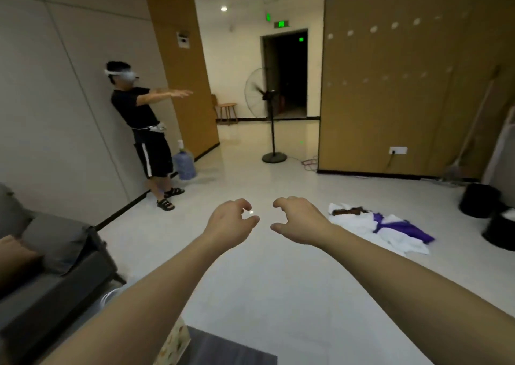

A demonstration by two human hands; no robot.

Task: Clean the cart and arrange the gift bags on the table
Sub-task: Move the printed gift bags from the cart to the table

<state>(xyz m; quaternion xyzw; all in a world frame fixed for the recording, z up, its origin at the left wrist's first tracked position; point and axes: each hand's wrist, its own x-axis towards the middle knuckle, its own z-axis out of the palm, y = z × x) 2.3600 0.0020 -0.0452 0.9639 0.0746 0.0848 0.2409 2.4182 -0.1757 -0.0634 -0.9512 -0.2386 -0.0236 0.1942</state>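
Observation:
Both my arms stretch straight out in front of me over the white floor. My left hand and my right hand hang side by side, fingers loosely curled, holding nothing. At the bottom edge a dark table corner shows, with a patterned cream gift bag beside it, partly hidden under my left forearm. No cart is in view.
A person in black with a headset stands by the left wall, arms out. A grey sofa sits at left. White and purple cloth lies on the floor, black bins at right, a standing fan and water jug farther back.

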